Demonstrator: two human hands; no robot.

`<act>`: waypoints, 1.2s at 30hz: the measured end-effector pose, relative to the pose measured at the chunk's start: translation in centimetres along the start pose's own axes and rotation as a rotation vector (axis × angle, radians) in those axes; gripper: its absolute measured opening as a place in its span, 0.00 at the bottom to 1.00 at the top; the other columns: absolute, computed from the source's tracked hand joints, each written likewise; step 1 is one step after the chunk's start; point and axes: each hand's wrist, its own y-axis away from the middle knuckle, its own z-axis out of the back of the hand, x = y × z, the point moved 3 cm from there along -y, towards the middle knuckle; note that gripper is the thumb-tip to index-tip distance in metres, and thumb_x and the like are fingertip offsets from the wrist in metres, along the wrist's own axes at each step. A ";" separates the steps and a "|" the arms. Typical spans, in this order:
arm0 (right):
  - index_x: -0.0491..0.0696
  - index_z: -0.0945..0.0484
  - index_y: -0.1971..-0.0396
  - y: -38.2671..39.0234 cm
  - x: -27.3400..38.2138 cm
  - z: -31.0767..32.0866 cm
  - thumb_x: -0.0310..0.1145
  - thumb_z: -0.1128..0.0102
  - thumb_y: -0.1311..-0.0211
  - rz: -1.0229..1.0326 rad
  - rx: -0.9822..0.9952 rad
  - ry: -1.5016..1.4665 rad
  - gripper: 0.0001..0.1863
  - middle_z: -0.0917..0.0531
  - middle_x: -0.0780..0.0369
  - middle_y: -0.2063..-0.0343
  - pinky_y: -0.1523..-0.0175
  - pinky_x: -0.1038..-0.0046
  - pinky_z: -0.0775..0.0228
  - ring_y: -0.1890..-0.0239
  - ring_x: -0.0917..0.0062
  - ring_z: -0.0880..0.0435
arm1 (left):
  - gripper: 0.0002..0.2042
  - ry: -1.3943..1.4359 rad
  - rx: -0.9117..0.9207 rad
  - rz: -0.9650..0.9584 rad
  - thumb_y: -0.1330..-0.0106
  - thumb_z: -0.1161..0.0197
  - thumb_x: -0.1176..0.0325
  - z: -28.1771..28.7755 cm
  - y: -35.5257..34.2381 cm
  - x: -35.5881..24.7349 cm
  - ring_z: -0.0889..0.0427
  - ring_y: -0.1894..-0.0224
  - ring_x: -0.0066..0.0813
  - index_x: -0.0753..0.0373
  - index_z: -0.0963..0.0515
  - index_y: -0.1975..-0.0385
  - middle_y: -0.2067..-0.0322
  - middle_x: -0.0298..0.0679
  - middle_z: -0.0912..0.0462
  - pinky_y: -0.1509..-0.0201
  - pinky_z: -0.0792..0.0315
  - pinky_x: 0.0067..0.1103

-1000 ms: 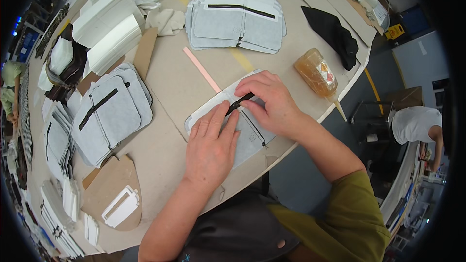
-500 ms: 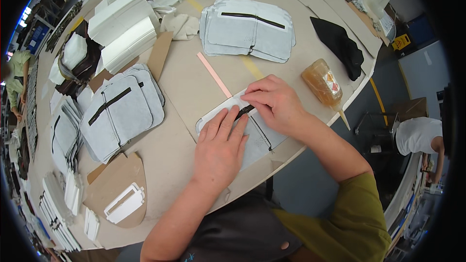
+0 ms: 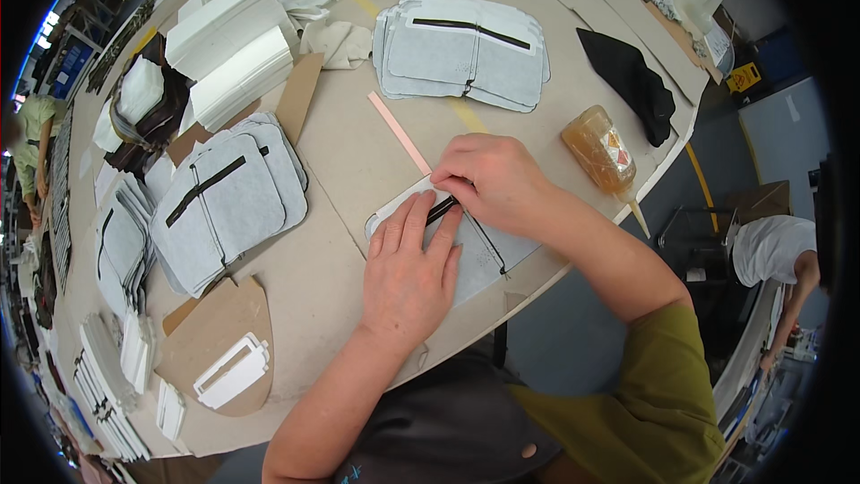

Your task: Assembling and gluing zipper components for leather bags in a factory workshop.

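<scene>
A light grey fabric panel [image 3: 475,280] with a black slot [image 3: 439,211] and a dark cord line lies at the table's near edge. My left hand [image 3: 405,273] rests on it with fingers spread, pressing beside the slot. Above the slot, at the panel's white upper border, my right hand [image 3: 493,181] pinches with thumb and fingertips. Whatever sits between those fingertips is too small to make out. A pink strip [image 3: 399,133] reaches from the panel's far edge across the table, its lower end close to my right fingertips.
Stacked grey panels lie at the far middle [image 3: 461,58] and left [image 3: 228,202]. An amber glue bottle [image 3: 598,151] with a nozzle lies right, near a black cloth [image 3: 632,85]. White stacks [image 3: 242,76] stand far left. A white frame piece [image 3: 233,375] rests on brown card [image 3: 219,323].
My right hand has shifted left along the panel's upper border, toward the pink strip's end. My left hand stays pressed on the panel. The whole view has drifted slightly.
</scene>
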 end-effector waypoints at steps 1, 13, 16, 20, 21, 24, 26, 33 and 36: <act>0.45 0.14 0.68 -0.2 0.0 0.0 0.24 0.30 0.44 0.017 0.004 0.024 0.04 0.15 0.61 0.68 0.61 0.66 0.23 0.65 0.65 0.16 | 0.23 -0.011 0.006 0.001 0.35 0.34 0.69 0.0 0.0 -0.1 0.29 0.34 0.49 0.59 0.22 0.38 0.37 0.48 0.27 0.33 0.33 0.40; 0.45 0.14 0.68 -0.4 -0.8 0.3 0.23 0.28 0.44 0.047 -0.028 -0.136 0.05 0.15 0.61 0.68 0.62 0.70 0.23 0.65 0.67 0.16 | 0.23 -0.032 0.018 -0.008 0.34 0.34 0.68 -0.1 0.2 0.0 0.30 0.33 0.47 0.59 0.22 0.38 0.36 0.47 0.28 0.31 0.36 0.41; 0.45 0.13 0.68 0.3 -1.1 0.5 0.22 0.28 0.44 -0.016 0.034 -0.159 0.05 0.14 0.61 0.68 0.62 0.71 0.23 0.65 0.69 0.16 | 0.23 -0.047 0.019 -0.003 0.34 0.34 0.67 -0.2 0.4 0.0 0.31 0.33 0.47 0.59 0.22 0.37 0.35 0.47 0.27 0.30 0.37 0.42; 0.46 0.12 0.68 0.6 -1.4 0.4 0.23 0.27 0.45 0.066 -0.005 -0.102 0.05 0.14 0.62 0.68 0.60 0.71 0.23 0.64 0.69 0.16 | 0.24 -0.104 0.019 -0.004 0.34 0.34 0.66 -0.1 0.4 -0.2 0.30 0.33 0.46 0.57 0.22 0.37 0.35 0.45 0.27 0.30 0.38 0.42; 0.46 0.12 0.68 0.6 -1.5 0.3 0.23 0.27 0.45 0.065 -0.004 -0.103 0.05 0.14 0.62 0.68 0.60 0.71 0.23 0.64 0.69 0.16 | 0.24 -0.103 0.021 -0.003 0.34 0.34 0.66 -0.1 0.4 -0.1 0.30 0.33 0.46 0.57 0.22 0.37 0.35 0.45 0.27 0.30 0.38 0.42; 0.46 0.12 0.68 0.5 -1.7 0.0 0.23 0.27 0.45 0.045 0.006 -0.178 0.05 0.15 0.62 0.68 0.60 0.70 0.23 0.63 0.70 0.17 | 0.24 -0.124 0.017 -0.001 0.34 0.34 0.66 -0.1 0.5 -0.1 0.30 0.33 0.45 0.56 0.22 0.37 0.36 0.44 0.26 0.29 0.38 0.42; 0.47 0.12 0.69 0.5 -1.7 0.0 0.24 0.26 0.46 0.024 0.036 -0.187 0.05 0.15 0.63 0.69 0.60 0.71 0.23 0.62 0.70 0.17 | 0.24 -0.142 0.033 -0.006 0.34 0.34 0.65 -0.2 0.4 -0.2 0.30 0.33 0.44 0.55 0.22 0.36 0.35 0.43 0.26 0.29 0.38 0.42; 0.47 0.12 0.69 0.2 -1.7 0.4 0.24 0.26 0.46 0.013 0.018 -0.187 0.05 0.15 0.63 0.70 0.59 0.70 0.23 0.63 0.70 0.17 | 0.26 -0.212 0.075 0.017 0.33 0.34 0.63 0.1 1.1 -0.5 0.32 0.30 0.45 0.54 0.24 0.34 0.34 0.42 0.27 0.26 0.40 0.44; 0.46 0.13 0.70 0.3 -2.7 1.4 0.23 0.26 0.46 -0.022 0.018 -0.177 0.04 0.15 0.63 0.70 0.59 0.70 0.24 0.63 0.69 0.17 | 0.28 -0.172 0.119 0.020 0.34 0.33 0.62 0.7 1.0 -0.5 0.31 0.31 0.45 0.54 0.25 0.32 0.35 0.43 0.26 0.27 0.38 0.42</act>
